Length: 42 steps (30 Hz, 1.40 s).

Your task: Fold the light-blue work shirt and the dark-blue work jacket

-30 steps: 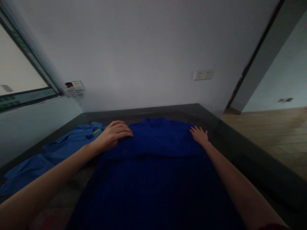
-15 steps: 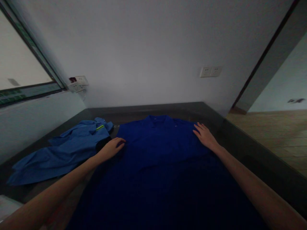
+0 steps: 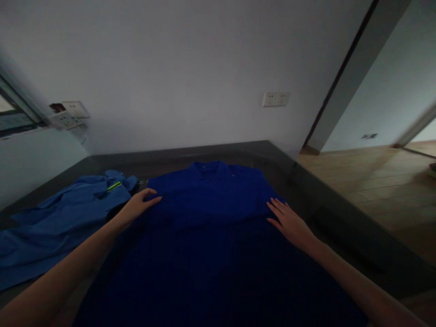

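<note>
A dark blue collared shirt (image 3: pixel 211 200) lies spread out on the dark table, its collar toward the wall. At the shirt's left edge is my left hand (image 3: pixel 139 203), thumb and fingers apart, with nothing visible between them. My right hand (image 3: pixel 289 222) rests on the right sleeve area, palm down and fingers spread. The lower part of the shirt sinks into deep shadow, so its hem cannot be made out.
A lighter blue garment (image 3: pixel 68 213) with a yellow-green stripe lies crumpled on the table's left side. The dark table (image 3: pixel 279 159) meets a white wall with a double socket (image 3: pixel 276 99). A power strip (image 3: pixel 66 119) sits in the left corner. Wooden floor (image 3: pixel 344 172) shows beyond the right edge.
My right hand has slid down from the shirt's right shoulder toward the sleeve. The left hand's thumb and fingers have parted more. The view has turned rightward.
</note>
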Motion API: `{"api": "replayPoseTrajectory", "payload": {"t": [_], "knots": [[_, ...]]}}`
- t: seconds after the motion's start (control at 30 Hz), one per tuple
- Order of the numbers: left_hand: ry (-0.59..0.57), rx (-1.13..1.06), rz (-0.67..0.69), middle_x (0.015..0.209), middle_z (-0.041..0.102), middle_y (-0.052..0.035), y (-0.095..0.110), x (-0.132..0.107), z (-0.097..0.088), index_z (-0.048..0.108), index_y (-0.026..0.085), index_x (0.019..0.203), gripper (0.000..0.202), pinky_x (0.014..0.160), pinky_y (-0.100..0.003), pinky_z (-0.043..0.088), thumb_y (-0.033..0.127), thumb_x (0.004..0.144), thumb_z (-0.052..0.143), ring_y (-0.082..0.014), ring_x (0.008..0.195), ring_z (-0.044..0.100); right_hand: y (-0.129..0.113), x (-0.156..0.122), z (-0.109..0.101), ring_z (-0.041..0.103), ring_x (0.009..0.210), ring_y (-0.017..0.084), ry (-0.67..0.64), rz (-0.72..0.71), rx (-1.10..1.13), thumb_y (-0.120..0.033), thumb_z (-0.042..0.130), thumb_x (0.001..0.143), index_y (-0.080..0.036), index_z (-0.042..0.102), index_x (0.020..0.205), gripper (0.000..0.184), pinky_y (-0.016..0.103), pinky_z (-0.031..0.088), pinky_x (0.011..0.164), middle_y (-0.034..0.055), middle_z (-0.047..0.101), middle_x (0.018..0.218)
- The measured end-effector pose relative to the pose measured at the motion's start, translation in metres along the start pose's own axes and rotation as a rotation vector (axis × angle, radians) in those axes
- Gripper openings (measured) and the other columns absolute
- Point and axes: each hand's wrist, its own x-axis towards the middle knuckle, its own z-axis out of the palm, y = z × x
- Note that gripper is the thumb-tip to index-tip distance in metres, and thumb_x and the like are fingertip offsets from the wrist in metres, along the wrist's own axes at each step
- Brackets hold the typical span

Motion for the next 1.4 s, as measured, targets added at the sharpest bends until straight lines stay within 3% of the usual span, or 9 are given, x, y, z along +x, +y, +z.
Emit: {"api": "replayPoseTrajectory", "payload": {"t": [0.3,0.4,0.53,0.7,0.87,0.97,1.07,1.17,1.4], "knots": [[-0.039,0.423,0.200,0.105,0.062,-0.0099,-0.028,0.007,0.008,0.056,0.018,0.112,0.046,0.082,-0.038,0.048,0.044,0.074,0.051,-0.0261,0.091,0.062,0.038,-0.003,-0.032,0.055,0.115,0.026,0.158,0.226,0.174,-0.031,0.045,0.085,-0.019,0.052,0.128,0.045,0.045,0.042,0.101,0.0108,0.059,0.125],[0.052,0.559,0.311,0.117,0.057,-0.0112,-0.013,0.010,0.010,0.057,0.020,0.113,0.041,0.090,-0.043,0.045,0.039,0.078,0.048,-0.0296,0.106,0.056,0.045,0.013,-0.026,0.062,0.098,0.023,0.117,0.276,0.293,-0.026,0.051,0.079,-0.019,0.053,0.124,0.046,0.040,0.048,0.089,0.0093,0.064,0.114],[0.091,0.527,0.497,0.118,0.057,-0.0096,0.031,0.021,0.029,0.058,0.021,0.112,0.035,0.097,-0.045,0.041,0.035,0.082,0.047,-0.0281,0.112,0.053,0.042,0.028,-0.017,0.062,0.086,0.021,0.121,0.298,0.301,-0.019,0.050,0.075,-0.020,0.059,0.102,0.029,0.034,0.048,0.077,0.0056,0.067,0.095],[-0.037,0.397,0.785,0.115,0.059,-0.0080,0.115,0.040,0.095,0.061,0.020,0.107,0.026,0.098,-0.041,0.041,0.025,0.083,0.050,-0.0242,0.110,0.054,0.039,0.030,-0.013,0.058,0.079,0.018,0.192,0.297,0.250,-0.011,0.045,0.070,-0.021,0.053,0.084,0.019,0.030,0.044,0.072,0.0037,0.060,0.086],[-0.146,0.390,0.948,0.118,0.060,-0.0080,0.200,0.068,0.194,0.061,0.019,0.108,0.027,0.101,-0.039,0.040,0.022,0.083,0.052,-0.0223,0.112,0.054,0.037,0.027,-0.020,0.056,0.090,0.020,0.177,0.256,0.173,-0.009,0.043,0.073,-0.021,0.053,0.082,0.019,0.031,0.043,0.079,0.0049,0.058,0.093],[-0.176,0.423,0.916,0.133,0.053,-0.0104,0.235,0.090,0.253,0.054,0.017,0.122,0.037,0.109,-0.039,0.032,0.028,0.088,0.047,-0.0228,0.126,0.045,0.035,0.027,-0.027,0.056,0.096,0.020,0.115,0.222,0.120,-0.007,0.042,0.075,-0.022,0.056,0.083,0.022,0.031,0.043,0.083,0.0043,0.061,0.096],[-0.210,0.460,0.765,0.147,0.038,-0.0107,0.251,0.110,0.300,0.042,0.016,0.137,0.047,0.112,-0.044,0.026,0.035,0.094,0.035,-0.0240,0.137,0.030,0.034,0.026,-0.033,0.058,0.097,0.019,0.043,0.211,0.083,-0.005,0.041,0.077,-0.021,0.059,0.084,0.025,0.030,0.044,0.082,0.0045,0.064,0.099],[-0.228,0.477,0.686,0.149,0.034,-0.0120,0.252,0.123,0.328,0.037,0.014,0.141,0.053,0.113,-0.046,0.022,0.040,0.095,0.026,-0.0251,0.140,0.026,0.034,0.026,-0.039,0.058,0.103,0.020,-0.038,0.201,0.077,-0.006,0.041,0.079,-0.021,0.063,0.083,0.026,0.031,0.045,0.086,0.0051,0.066,0.111],[-0.264,0.536,0.623,0.154,0.022,-0.0080,0.248,0.138,0.341,0.029,0.019,0.145,0.064,0.116,-0.046,0.014,0.052,0.092,0.023,-0.0227,0.142,0.018,0.038,0.020,-0.054,0.054,0.119,0.023,-0.258,0.230,0.089,-0.014,0.046,0.085,-0.023,0.072,0.098,0.031,0.038,0.044,0.097,0.0057,0.059,0.129]]}}
